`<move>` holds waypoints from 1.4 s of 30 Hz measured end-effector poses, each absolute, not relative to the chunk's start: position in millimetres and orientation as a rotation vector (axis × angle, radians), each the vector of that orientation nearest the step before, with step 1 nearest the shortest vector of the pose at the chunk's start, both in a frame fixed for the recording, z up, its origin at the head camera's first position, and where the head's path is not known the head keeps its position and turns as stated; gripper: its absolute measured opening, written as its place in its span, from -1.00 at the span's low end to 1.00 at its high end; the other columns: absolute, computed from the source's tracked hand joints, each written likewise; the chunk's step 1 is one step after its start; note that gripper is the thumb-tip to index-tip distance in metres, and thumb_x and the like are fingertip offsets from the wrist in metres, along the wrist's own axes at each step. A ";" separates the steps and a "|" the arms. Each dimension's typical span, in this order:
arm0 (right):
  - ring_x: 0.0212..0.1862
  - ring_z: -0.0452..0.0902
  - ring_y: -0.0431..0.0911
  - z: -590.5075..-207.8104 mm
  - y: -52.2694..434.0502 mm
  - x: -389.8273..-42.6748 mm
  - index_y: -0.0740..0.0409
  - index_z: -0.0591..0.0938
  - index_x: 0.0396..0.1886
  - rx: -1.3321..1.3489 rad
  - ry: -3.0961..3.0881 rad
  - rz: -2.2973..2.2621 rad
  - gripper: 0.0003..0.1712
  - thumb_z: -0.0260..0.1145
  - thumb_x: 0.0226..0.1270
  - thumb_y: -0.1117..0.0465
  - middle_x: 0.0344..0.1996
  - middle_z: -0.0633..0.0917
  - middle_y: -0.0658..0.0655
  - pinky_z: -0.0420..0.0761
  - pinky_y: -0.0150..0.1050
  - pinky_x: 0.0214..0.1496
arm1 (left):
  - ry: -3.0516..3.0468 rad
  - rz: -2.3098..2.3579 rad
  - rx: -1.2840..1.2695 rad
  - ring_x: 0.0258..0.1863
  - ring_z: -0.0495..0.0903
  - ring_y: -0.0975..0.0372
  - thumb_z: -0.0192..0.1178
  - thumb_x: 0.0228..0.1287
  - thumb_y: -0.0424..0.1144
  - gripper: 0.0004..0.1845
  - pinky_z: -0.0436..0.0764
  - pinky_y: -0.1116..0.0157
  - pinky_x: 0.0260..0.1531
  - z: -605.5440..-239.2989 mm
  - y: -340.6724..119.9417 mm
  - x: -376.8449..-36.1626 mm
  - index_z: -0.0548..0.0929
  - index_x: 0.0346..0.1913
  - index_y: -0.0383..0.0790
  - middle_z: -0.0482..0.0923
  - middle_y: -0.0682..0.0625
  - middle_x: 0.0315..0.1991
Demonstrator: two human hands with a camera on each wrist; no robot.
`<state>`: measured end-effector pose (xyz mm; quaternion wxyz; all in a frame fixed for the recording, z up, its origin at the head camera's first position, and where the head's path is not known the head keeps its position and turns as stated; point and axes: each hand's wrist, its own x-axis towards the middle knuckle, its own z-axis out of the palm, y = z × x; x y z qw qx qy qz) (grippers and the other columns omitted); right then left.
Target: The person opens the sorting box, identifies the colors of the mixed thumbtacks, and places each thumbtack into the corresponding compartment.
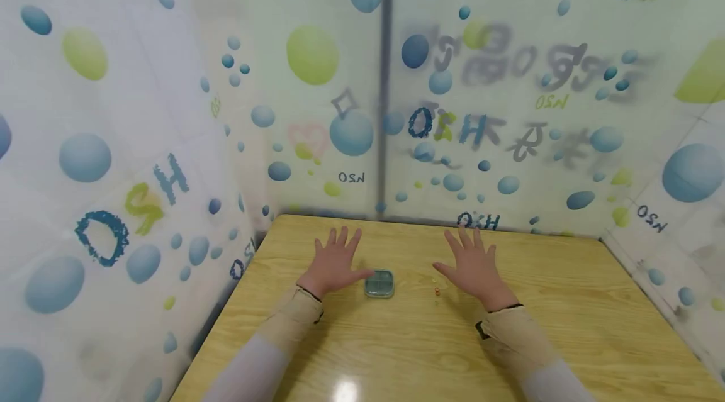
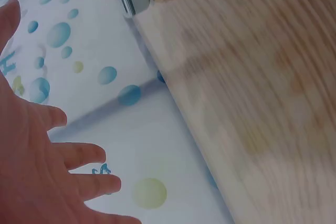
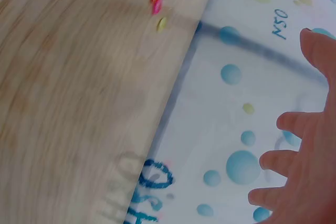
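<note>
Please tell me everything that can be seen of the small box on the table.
The small box is grey-green, squarish with rounded corners, and looks like plastic. Lines seem to divide its top into compartments. It lies flat on the table, right of the left hand, whose thumb overlaps its corner in the head view; whether they touch is unclear.

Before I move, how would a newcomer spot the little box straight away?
Find the wooden table and look between the left hand and right hand. The little box sits by the left hand's thumb tip, grayish green with rounded corners. It is far bigger than the tiny coloured bits nearer the right hand.
</note>
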<state>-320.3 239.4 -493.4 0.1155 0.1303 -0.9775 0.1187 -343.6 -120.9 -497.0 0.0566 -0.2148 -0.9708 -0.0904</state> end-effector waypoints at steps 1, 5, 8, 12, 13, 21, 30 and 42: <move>0.64 -0.12 0.60 -491.8 235.1 -320.6 0.12 0.24 0.70 0.391 -2.862 0.364 0.03 0.28 0.48 -0.36 0.66 0.15 0.46 0.01 0.81 0.34 | -2.955 -0.284 -0.658 0.67 -0.01 -0.40 0.10 0.36 0.55 0.12 0.10 -0.63 0.37 -497.3 -118.9 -343.6 0.06 0.75 -0.04 0.05 -0.38 0.69; 0.65 -0.13 0.57 -489.2 218.8 -322.6 0.11 0.23 0.71 0.430 -2.881 0.431 0.04 0.27 0.49 -0.37 0.68 0.13 0.44 -0.02 0.79 0.38 | -2.985 -0.346 -0.684 0.67 0.00 -0.38 0.14 0.35 0.53 0.11 0.11 -0.60 0.39 -496.7 -112.4 -343.3 0.09 0.74 -0.05 0.05 -0.37 0.69; 0.65 -0.11 0.57 -488.5 206.1 -323.2 0.14 0.20 0.72 0.481 -2.909 0.504 0.06 0.28 0.49 -0.36 0.68 0.12 0.45 0.03 0.71 0.45 | -3.018 -0.364 -0.700 0.67 0.02 -0.36 0.22 0.34 0.48 0.09 0.16 -0.55 0.43 -495.6 -108.2 -343.4 0.14 0.72 -0.05 0.07 -0.34 0.69; 0.64 -0.02 0.56 -485.4 188.0 -322.1 0.25 0.16 0.71 0.579 -2.960 0.715 0.08 0.36 0.48 -0.25 0.66 0.12 0.50 0.19 0.54 0.53 | -3.065 -0.390 -0.744 0.64 0.14 -0.34 0.38 0.29 0.34 0.05 0.33 -0.38 0.46 -494.5 -103.3 -343.8 0.25 0.68 -0.10 0.16 -0.33 0.67; 0.63 0.02 0.54 -484.2 183.2 -321.6 0.27 0.16 0.71 0.603 -2.974 0.769 0.09 0.39 0.48 -0.22 0.66 0.12 0.50 0.23 0.49 0.54 | -3.076 -0.396 -0.760 0.63 0.18 -0.32 0.42 0.26 0.30 0.04 0.39 -0.33 0.46 -494.5 -102.7 -343.6 0.27 0.67 -0.11 0.18 -0.33 0.66; 0.59 0.27 0.38 -483.6 152.1 -322.0 0.34 0.30 0.63 0.730 -3.033 0.953 0.05 0.57 0.33 -0.02 0.60 0.31 0.47 0.41 0.31 0.52 | -3.138 -0.554 -0.832 0.49 0.46 -0.18 0.51 0.21 0.19 -0.01 0.57 -0.11 0.36 -501.5 -98.9 -340.6 0.39 0.60 -0.20 0.35 -0.31 0.57; 0.49 0.40 0.37 -516.9 142.7 -324.6 0.45 0.41 0.52 0.846 -3.020 1.041 -0.02 0.65 0.23 0.13 0.46 0.49 0.45 0.48 0.26 0.47 | -3.084 -0.656 -0.896 0.26 0.65 -0.02 0.62 0.13 0.03 -0.09 0.70 0.06 0.18 -513.0 -91.2 -339.5 0.51 0.49 -0.28 0.56 -0.22 0.39; 0.30 0.59 0.24 -532.8 129.1 -329.3 0.45 0.49 0.44 0.820 -2.946 1.062 -0.10 0.67 0.16 0.25 0.31 0.62 0.37 0.62 0.17 0.34 | -3.010 -0.587 -0.903 0.06 0.70 0.03 0.72 -0.04 -0.12 -0.13 0.72 0.09 0.10 -519.8 -92.5 -341.0 0.61 0.37 -0.32 0.68 -0.19 0.20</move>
